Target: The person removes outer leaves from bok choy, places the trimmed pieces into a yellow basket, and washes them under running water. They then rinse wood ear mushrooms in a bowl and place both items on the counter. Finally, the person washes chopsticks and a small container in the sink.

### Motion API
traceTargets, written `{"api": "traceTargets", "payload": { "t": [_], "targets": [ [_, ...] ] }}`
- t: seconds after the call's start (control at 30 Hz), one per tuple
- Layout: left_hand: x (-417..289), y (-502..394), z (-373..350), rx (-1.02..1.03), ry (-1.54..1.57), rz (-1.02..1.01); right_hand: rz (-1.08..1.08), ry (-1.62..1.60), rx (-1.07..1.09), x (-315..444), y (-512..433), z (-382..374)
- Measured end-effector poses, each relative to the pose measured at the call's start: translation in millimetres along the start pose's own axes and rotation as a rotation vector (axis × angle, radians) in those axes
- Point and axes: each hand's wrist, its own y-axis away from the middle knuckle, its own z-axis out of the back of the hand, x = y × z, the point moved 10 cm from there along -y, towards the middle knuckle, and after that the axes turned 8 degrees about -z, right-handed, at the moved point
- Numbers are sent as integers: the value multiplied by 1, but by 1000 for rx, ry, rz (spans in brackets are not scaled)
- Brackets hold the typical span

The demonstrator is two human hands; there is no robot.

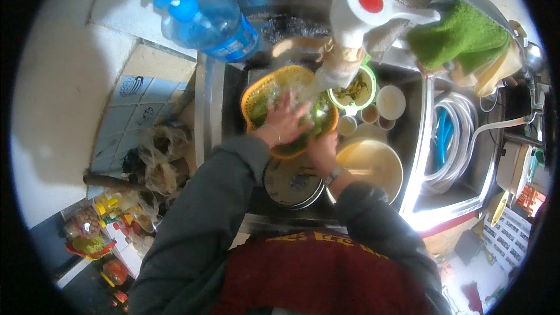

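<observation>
An orange plastic colander (pixel 246 104) sits in the metal sink, holding leafy greens (pixel 323 111). Water runs from the tap (pixel 334 72) into it and blurs part of the greens. My left hand (pixel 286 118) lies spread over the leaves inside, its fingers apart. At the colander's near right rim, my right hand (pixel 323 151) is closed on the edge; its fingertips are partly hidden. Just below the colander are stacked plates (pixel 293 188). A large cream bowl (pixel 380 170) stands beside my right wrist, with chopsticks across it.
Behind the colander's right side is a green-rimmed strainer (pixel 372 81) with food scraps, near several small cups (pixel 390 102). A blue pump bottle (pixel 214 26) stands at the back left. Coiled clear hose (pixel 459 140) fills the right basin. A green cloth (pixel 463 37) hangs at the back right.
</observation>
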Motion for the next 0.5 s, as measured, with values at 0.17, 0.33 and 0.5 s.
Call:
{"api": "traceTargets", "payload": {
  "t": [0.17,0.33,0.5],
  "targets": [
    [1,1,-11,66,-90,115,25,46,70,12,2,15],
    [-7,15,-6,184,-19,-65,-156,-30,39,11,-19,37],
    [14,41,22,-38,42,-47,42,156,36,34,-37,49]
  ]
}}
